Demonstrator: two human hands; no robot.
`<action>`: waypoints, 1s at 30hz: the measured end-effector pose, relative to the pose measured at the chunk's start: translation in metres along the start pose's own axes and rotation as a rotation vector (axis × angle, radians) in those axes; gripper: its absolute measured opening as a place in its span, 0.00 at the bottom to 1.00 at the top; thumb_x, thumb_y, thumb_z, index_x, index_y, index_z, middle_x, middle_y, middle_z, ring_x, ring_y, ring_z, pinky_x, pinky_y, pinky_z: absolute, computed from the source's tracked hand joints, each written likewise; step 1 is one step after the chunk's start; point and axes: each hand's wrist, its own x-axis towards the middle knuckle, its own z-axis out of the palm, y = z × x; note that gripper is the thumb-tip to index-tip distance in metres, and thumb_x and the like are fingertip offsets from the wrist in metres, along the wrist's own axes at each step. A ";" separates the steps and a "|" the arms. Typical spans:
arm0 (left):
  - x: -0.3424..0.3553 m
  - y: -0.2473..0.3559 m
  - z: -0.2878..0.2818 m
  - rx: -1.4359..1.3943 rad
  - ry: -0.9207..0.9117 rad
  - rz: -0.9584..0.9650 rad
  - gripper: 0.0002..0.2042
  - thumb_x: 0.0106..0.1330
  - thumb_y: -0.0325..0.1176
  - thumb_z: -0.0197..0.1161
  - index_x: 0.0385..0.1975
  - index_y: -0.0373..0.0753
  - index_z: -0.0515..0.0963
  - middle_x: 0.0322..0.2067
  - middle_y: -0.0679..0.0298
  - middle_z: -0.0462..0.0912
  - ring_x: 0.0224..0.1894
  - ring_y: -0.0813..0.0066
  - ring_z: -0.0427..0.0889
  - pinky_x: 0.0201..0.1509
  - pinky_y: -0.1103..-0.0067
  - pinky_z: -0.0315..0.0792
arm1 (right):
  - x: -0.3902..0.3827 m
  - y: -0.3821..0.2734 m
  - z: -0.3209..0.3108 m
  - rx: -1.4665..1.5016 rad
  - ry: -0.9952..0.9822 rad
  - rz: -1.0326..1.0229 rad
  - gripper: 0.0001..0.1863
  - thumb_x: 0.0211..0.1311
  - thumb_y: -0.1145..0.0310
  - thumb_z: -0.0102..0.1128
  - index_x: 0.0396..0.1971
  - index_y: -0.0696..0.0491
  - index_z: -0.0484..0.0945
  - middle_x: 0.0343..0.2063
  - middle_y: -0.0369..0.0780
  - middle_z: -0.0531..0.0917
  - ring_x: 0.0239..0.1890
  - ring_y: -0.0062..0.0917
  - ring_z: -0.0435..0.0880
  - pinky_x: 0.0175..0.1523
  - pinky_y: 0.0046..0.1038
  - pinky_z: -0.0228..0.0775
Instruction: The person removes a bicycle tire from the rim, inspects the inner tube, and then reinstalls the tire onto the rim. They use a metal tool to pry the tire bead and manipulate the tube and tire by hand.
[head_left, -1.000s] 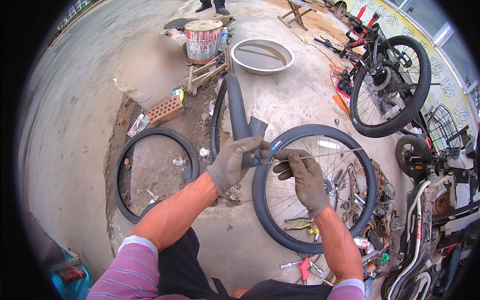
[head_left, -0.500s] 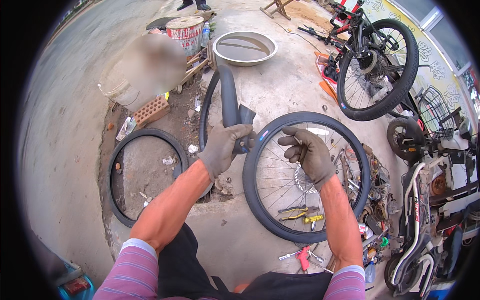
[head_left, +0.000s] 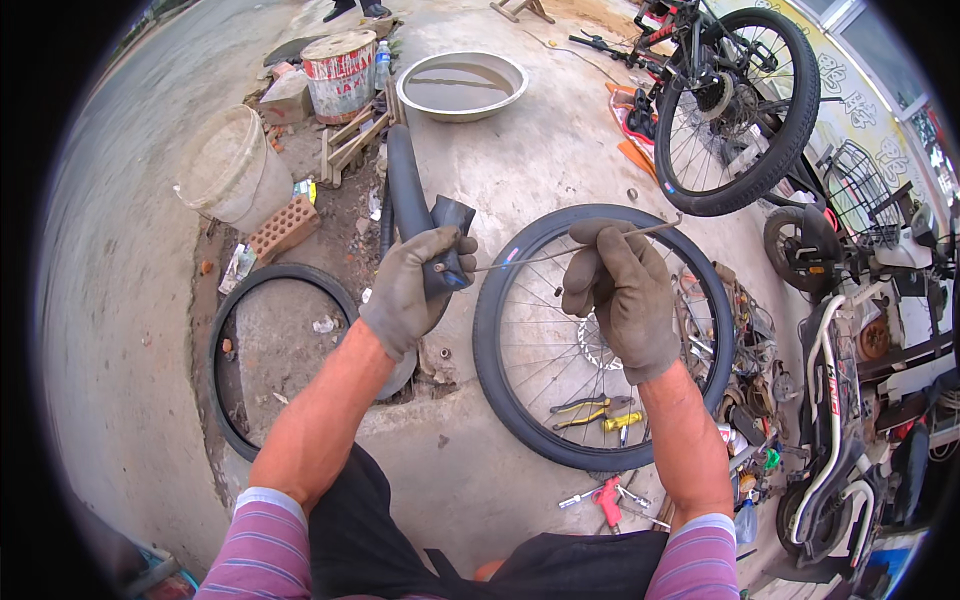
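Observation:
My left hand [head_left: 405,295], in a grey work glove, is closed round a black inner tube [head_left: 408,190]. One length of the tube stands up above my fist, and a folded flap sticks out beside it. Pinched in my gloved right hand [head_left: 630,300] is a thin metal rod [head_left: 655,229], hooked at its far end. Its other end reaches left to the tube at my left fingers; whether it goes into the rubber I cannot tell. Below my right hand a bicycle wheel [head_left: 490,380] with its tyre lies flat on the concrete.
Pliers [head_left: 580,410] and a yellow-handled screwdriver [head_left: 622,422] lie within the wheel's outline, a red inflator gun [head_left: 608,503] nearer me. A loose tyre [head_left: 222,370] lies left. Farther off are a water basin [head_left: 462,112], buckets [head_left: 250,165], a brick [head_left: 284,228] and an upturned bicycle [head_left: 745,115].
A thin rod now shows in my right hand, where none was visible before. My right fingers have closed together. My left hand still grips the tube, a little farther left in view.

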 end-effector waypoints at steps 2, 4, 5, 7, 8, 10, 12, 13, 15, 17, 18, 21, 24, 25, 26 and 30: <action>-0.001 0.002 0.000 -0.003 0.005 0.015 0.11 0.78 0.34 0.67 0.51 0.34 0.83 0.43 0.58 0.91 0.37 0.71 0.92 0.43 0.72 0.89 | 0.003 0.002 -0.004 0.088 0.007 -0.032 0.21 0.90 0.57 0.49 0.56 0.62 0.80 0.28 0.40 0.86 0.25 0.23 0.86 0.31 0.23 0.77; -0.002 0.003 0.001 -0.012 0.004 0.016 0.11 0.78 0.35 0.67 0.51 0.34 0.83 0.42 0.58 0.91 0.38 0.72 0.93 0.43 0.72 0.90 | 0.006 0.012 -0.005 0.106 0.047 0.001 0.20 0.90 0.57 0.48 0.56 0.60 0.79 0.26 0.38 0.82 0.23 0.22 0.80 0.30 0.24 0.73; -0.003 0.002 0.002 -0.017 -0.011 0.006 0.11 0.78 0.35 0.67 0.51 0.34 0.83 0.42 0.58 0.91 0.38 0.72 0.93 0.43 0.73 0.90 | 0.008 0.017 -0.005 0.137 0.032 -0.009 0.19 0.91 0.58 0.47 0.57 0.58 0.79 0.25 0.37 0.80 0.22 0.21 0.77 0.30 0.24 0.71; -0.007 0.001 0.005 -0.018 0.010 -0.009 0.12 0.78 0.35 0.67 0.52 0.33 0.82 0.42 0.58 0.91 0.37 0.71 0.92 0.42 0.73 0.90 | 0.011 0.029 -0.005 0.010 -0.030 0.081 0.19 0.88 0.57 0.53 0.56 0.59 0.81 0.28 0.38 0.84 0.25 0.20 0.82 0.32 0.23 0.74; -0.010 -0.002 0.008 -0.007 -0.020 0.017 0.13 0.79 0.35 0.67 0.53 0.32 0.82 0.43 0.57 0.91 0.37 0.71 0.92 0.43 0.73 0.90 | 0.010 0.037 0.000 -0.072 -0.063 0.126 0.19 0.87 0.57 0.55 0.56 0.59 0.82 0.29 0.38 0.86 0.26 0.20 0.83 0.33 0.23 0.75; -0.018 -0.007 0.013 0.049 -0.037 0.018 0.13 0.78 0.32 0.67 0.54 0.29 0.81 0.43 0.56 0.91 0.38 0.71 0.92 0.44 0.74 0.89 | 0.008 0.050 0.011 -0.266 -0.123 0.224 0.19 0.85 0.57 0.59 0.55 0.59 0.84 0.37 0.41 0.92 0.32 0.21 0.90 0.38 0.23 0.80; -0.022 -0.010 0.016 0.079 -0.033 0.021 0.13 0.77 0.30 0.68 0.54 0.28 0.80 0.43 0.54 0.90 0.37 0.70 0.92 0.43 0.74 0.88 | 0.006 0.055 0.020 -0.246 -0.138 0.204 0.19 0.86 0.57 0.58 0.55 0.60 0.84 0.40 0.43 0.93 0.35 0.22 0.91 0.40 0.23 0.82; -0.023 -0.010 0.018 0.096 -0.040 0.026 0.13 0.76 0.28 0.69 0.54 0.28 0.80 0.42 0.53 0.89 0.37 0.70 0.91 0.43 0.75 0.87 | 0.005 0.054 0.024 -0.266 -0.109 0.244 0.20 0.86 0.57 0.58 0.56 0.61 0.84 0.41 0.44 0.93 0.36 0.22 0.92 0.41 0.24 0.83; -0.023 -0.007 0.019 0.123 -0.030 0.045 0.12 0.75 0.25 0.68 0.52 0.28 0.79 0.41 0.53 0.88 0.35 0.70 0.89 0.41 0.74 0.86 | 0.002 0.044 0.025 -0.234 -0.108 0.141 0.19 0.86 0.59 0.56 0.54 0.61 0.84 0.44 0.43 0.93 0.40 0.23 0.93 0.45 0.25 0.84; -0.021 -0.003 0.019 0.169 -0.011 0.062 0.11 0.74 0.24 0.68 0.52 0.29 0.79 0.40 0.55 0.88 0.34 0.70 0.88 0.40 0.74 0.86 | -0.004 0.031 0.028 -0.224 -0.025 0.057 0.18 0.87 0.60 0.55 0.53 0.62 0.84 0.43 0.44 0.93 0.41 0.25 0.93 0.46 0.26 0.85; -0.020 -0.003 0.021 0.202 0.026 0.087 0.12 0.72 0.23 0.68 0.52 0.30 0.78 0.38 0.56 0.86 0.33 0.71 0.87 0.38 0.74 0.85 | -0.008 0.026 0.030 -0.209 -0.032 -0.013 0.17 0.87 0.63 0.55 0.53 0.63 0.83 0.44 0.45 0.93 0.41 0.25 0.93 0.48 0.27 0.86; -0.019 -0.004 0.022 0.300 0.068 0.082 0.13 0.70 0.22 0.69 0.52 0.31 0.77 0.36 0.59 0.86 0.32 0.73 0.87 0.36 0.75 0.84 | -0.022 0.020 0.043 -0.237 -0.107 -0.147 0.17 0.87 0.64 0.54 0.54 0.64 0.81 0.44 0.49 0.92 0.44 0.30 0.94 0.50 0.31 0.87; -0.019 -0.008 0.022 0.352 0.088 0.127 0.13 0.69 0.21 0.69 0.51 0.31 0.77 0.33 0.60 0.85 0.31 0.74 0.86 0.33 0.76 0.82 | -0.024 0.022 0.051 -0.373 -0.165 -0.207 0.13 0.86 0.69 0.54 0.54 0.63 0.81 0.45 0.47 0.91 0.47 0.27 0.92 0.54 0.31 0.86; -0.019 -0.008 0.021 0.353 0.093 0.134 0.13 0.68 0.20 0.69 0.51 0.31 0.77 0.33 0.61 0.85 0.30 0.74 0.86 0.32 0.76 0.81 | -0.023 0.024 0.052 -0.416 -0.180 -0.219 0.12 0.85 0.70 0.54 0.54 0.63 0.81 0.45 0.46 0.91 0.47 0.26 0.91 0.55 0.31 0.86; -0.018 -0.009 0.020 0.357 0.101 0.139 0.13 0.68 0.20 0.69 0.50 0.31 0.77 0.32 0.61 0.85 0.30 0.74 0.86 0.31 0.76 0.81 | -0.022 0.024 0.052 -0.442 -0.180 -0.224 0.11 0.85 0.71 0.55 0.53 0.62 0.82 0.44 0.44 0.90 0.47 0.24 0.90 0.55 0.30 0.85; -0.017 -0.009 0.018 0.395 0.125 0.177 0.13 0.67 0.20 0.69 0.49 0.31 0.78 0.32 0.61 0.85 0.29 0.73 0.86 0.30 0.76 0.80 | -0.021 0.026 0.052 -0.585 -0.194 -0.327 0.11 0.84 0.70 0.58 0.51 0.61 0.84 0.42 0.44 0.90 0.45 0.24 0.90 0.53 0.29 0.83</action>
